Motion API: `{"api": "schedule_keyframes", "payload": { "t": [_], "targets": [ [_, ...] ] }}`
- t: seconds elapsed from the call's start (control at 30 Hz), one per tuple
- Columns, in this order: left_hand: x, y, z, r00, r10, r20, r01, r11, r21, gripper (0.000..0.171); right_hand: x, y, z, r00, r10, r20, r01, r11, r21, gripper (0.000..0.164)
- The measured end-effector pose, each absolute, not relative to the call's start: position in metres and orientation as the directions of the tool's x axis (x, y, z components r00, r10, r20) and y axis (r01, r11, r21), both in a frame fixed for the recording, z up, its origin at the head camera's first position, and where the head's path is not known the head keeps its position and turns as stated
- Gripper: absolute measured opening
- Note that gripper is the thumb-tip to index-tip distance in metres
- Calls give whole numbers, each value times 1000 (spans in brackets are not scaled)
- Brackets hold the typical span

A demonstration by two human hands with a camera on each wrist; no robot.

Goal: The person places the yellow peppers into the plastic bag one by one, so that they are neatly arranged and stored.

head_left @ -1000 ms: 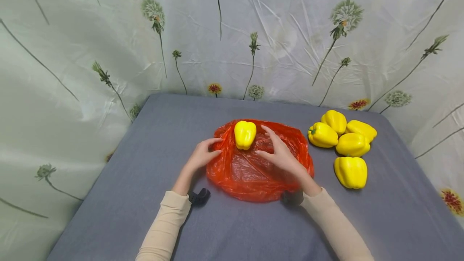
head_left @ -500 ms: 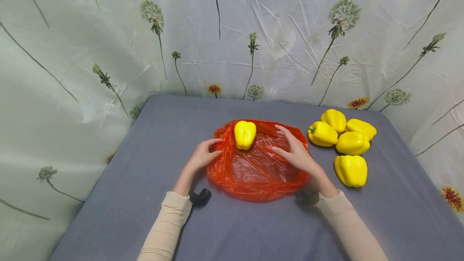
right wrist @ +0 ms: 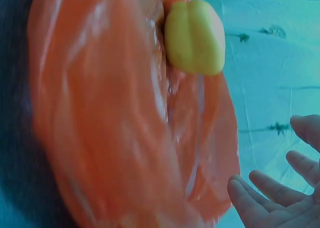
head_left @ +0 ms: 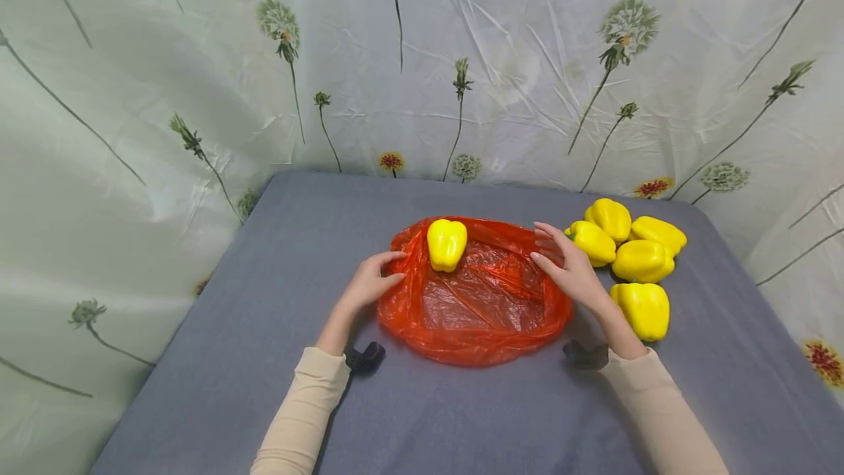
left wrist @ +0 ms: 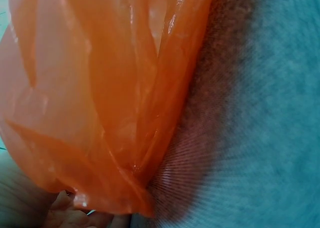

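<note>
A red plastic bag (head_left: 484, 347) lies spread on the grey table, its mouth facing up. One yellow bell pepper (head_left: 447, 245) rests at the far left part of the bag's mouth. My left hand (head_left: 366, 283) holds the bag's left rim; in the left wrist view the film (left wrist: 115, 113) gathers toward the fingers, which are mostly hidden. My right hand (head_left: 570, 270) hovers over the bag's right rim, fingers spread and holding nothing. In the right wrist view its fingers (right wrist: 275, 188) stand apart, beside the bag.
Several yellow bell peppers (head_left: 642, 262) are grouped at the right of the table, with one (head_left: 642, 310) nearer, partly behind the right wrist. Dark wrist devices (head_left: 365, 358) sit under both wrists. A flower-print curtain (head_left: 527, 79) hangs behind the table.
My right hand has moved right, from beside the yellow bell pepper across the bag's mouth to its right rim. The left hand, bag and yellow bell pepper have stayed in place.
</note>
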State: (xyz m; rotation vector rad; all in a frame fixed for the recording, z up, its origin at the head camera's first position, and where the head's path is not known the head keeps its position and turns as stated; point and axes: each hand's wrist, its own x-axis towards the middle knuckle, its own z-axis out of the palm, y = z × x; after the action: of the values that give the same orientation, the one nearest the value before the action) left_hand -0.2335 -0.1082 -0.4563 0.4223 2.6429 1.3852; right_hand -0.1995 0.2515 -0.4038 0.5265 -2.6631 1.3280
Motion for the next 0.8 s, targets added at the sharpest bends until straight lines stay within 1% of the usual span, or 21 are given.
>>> {"api": "schedule_keyframes", "payload": {
  "t": [0.13, 0.17, 0.27, 0.37, 0.43, 0.6, 0.7, 0.8],
  "targets": [
    [-233, -110, -457, -947, 318, 45, 212, 511, 833, 42, -200, 259, -403, -943, -192, 273, -334, 567, -753, 50],
    [-232, -110, -457, -944, 321, 76, 239, 507, 828, 40, -199, 261, -403, -945, -175, 276, -327, 564, -758, 50],
    [-231, -111, -457, -940, 328, 99, 263, 504, 823, 40, -199, 264, -401, -946, -126, 298, -317, 551, -772, 48],
    [-232, -109, -456, -944, 321, 80, 247, 521, 817, 40, -197, 264, -396, -935, -78, 345, -330, 542, -773, 46],
    [-232, -108, -455, -948, 314, 40, 209, 527, 824, 42, -196, 266, -392, -927, -37, 373, -333, 539, -774, 44],
    [-232, -109, -455, -949, 311, 49, 219, 541, 812, 41, -203, 276, -395, -922, 117, 369, -239, 577, -781, 42],
    [-232, -109, -455, -949, 310, 53, 222, 541, 811, 40, -207, 279, -398, -912, 215, 350, -174, 569, -804, 42],
    [-232, -108, -456, -949, 312, 49, 219, 540, 813, 41, -209, 281, -399, -899, 274, 341, -146, 547, -824, 41]
  ]
}}
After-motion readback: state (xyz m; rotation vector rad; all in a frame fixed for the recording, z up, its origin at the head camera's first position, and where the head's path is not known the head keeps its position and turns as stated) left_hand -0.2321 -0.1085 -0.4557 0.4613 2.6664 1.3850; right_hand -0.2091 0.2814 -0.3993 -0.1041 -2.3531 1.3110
